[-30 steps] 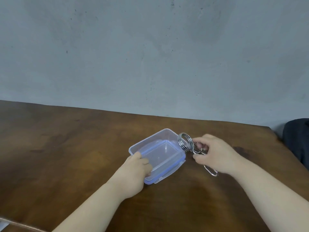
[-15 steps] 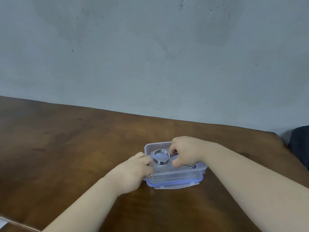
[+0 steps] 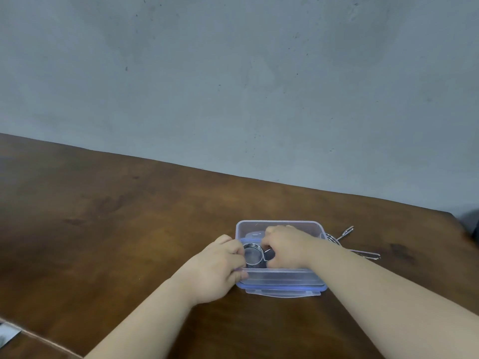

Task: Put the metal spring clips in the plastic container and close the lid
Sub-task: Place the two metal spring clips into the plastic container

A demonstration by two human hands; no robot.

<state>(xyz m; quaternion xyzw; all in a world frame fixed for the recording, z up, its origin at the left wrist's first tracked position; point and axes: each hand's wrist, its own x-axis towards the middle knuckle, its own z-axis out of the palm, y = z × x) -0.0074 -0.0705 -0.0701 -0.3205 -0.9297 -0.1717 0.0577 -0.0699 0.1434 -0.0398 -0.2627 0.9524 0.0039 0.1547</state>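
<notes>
1. The plastic container (image 3: 278, 226) is a clear, shallow rectangular box with a pale blue rim, and it stands on the dark brown wooden table (image 3: 116, 229) near the right end.
2. Under it lies a clear lid (image 3: 282, 293) with a blue edge, showing along the near side.
3. A metal spring clip (image 3: 252, 256) sits inside the container at its left end; it is shiny steel wire with a round coil and a straight arm running right.
4. The right hand (image 3: 287, 246) reaches into the container, its fingers clenched on the clip's arm.
5. The left hand (image 3: 219, 268) has its fingers wrapped on the container's left near corner.
6. More spring clips (image 3: 363, 253) lie on the table just beside the container's right wall, their wire loops pointing away from it.
7. A grey wall (image 3: 233, 86) rises behind the table.
</notes>
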